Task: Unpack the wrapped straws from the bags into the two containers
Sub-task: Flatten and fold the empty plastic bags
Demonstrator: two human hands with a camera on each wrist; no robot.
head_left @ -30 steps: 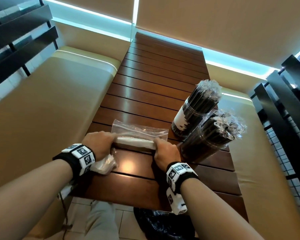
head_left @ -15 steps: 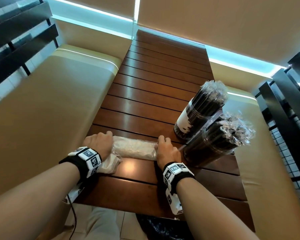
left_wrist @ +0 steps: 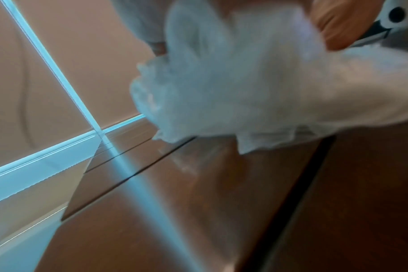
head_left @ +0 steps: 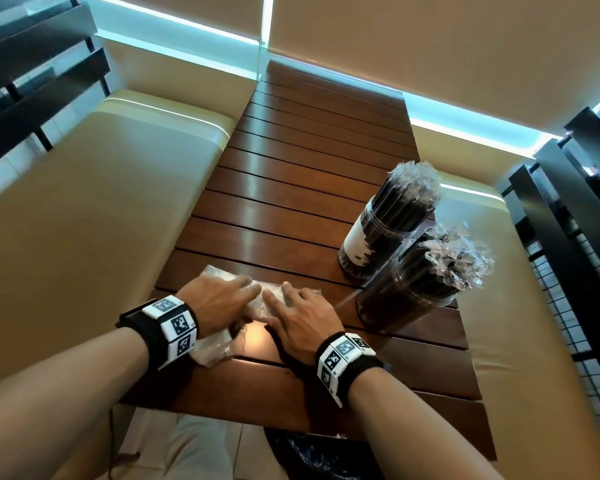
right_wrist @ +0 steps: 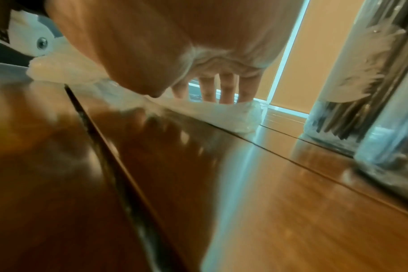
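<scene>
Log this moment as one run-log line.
left hand: flat on empty plastic bag | right hand: flat on same bag | two straw containers: full, upright on slatted wooden table | phase: flattening bag

Under my palms, the bag point(head_left: 267, 299) is thin, crinkly clear plastic, cloudy where bunched. The table point(head_left: 291, 209) is glossy varnished wood slats. At two o'clock, two clear smooth plastic containers point(head_left: 388, 233), wrappers point(head_left: 461, 258) shiny. At nine o'clock, the bench point(head_left: 94, 209) looks smooth, matt.

Both forearms reached toward 12 o'clock. Left hand point(head_left: 219, 299) lay flat, fingers straight, pointing to 2 o'clock. Right hand point(head_left: 300, 315) lay flat, fingers point(right_wrist: 226, 88) spread, pointing to 11 o'clock.
</scene>
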